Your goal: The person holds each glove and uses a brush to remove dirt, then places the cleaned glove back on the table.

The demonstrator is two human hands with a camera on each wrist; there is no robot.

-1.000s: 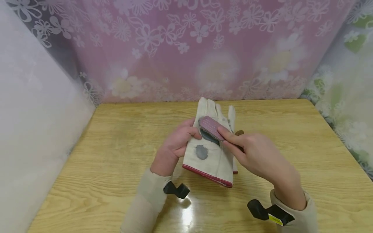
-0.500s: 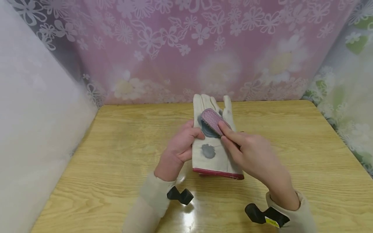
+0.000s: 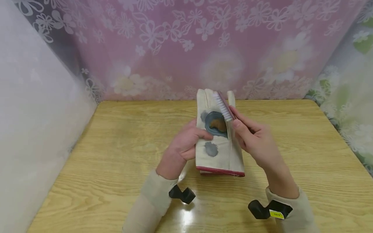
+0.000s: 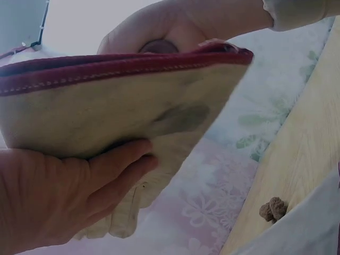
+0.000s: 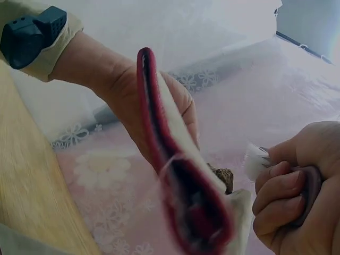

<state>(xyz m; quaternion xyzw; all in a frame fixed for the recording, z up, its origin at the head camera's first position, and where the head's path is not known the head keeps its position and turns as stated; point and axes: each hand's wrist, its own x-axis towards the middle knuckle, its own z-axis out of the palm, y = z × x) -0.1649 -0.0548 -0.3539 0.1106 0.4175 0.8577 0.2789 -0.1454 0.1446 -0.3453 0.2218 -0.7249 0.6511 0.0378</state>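
My left hand (image 3: 186, 140) grips a cream work glove (image 3: 218, 158) by its left side, thumb on the top face and fingers spread beneath, as the left wrist view shows. The glove has a red-trimmed cuff, grey stains and a dark grey round patch (image 3: 209, 124) with a brown smear (image 3: 218, 125) on it. In my right hand (image 3: 256, 142) is a scrub brush (image 3: 223, 106) with a pink back and white bristles. It tilts over the glove's right side, bristles facing left; whether they touch the cloth I cannot tell. A lumpy brown mass (image 5: 223, 178) shows beside the glove in the right wrist view.
Both hands work above a wood-grain table (image 3: 125, 139). A brown lump (image 4: 273, 210) lies on the table in the left wrist view. A pink floral backdrop (image 3: 175, 64) stands behind the table's far edge, with pale sheets at both sides.
The brush has lifted off the grey patch and turned so its bristles show, moving up and right. The brown smear has come into view. My left hand and the glove have shifted slightly right.
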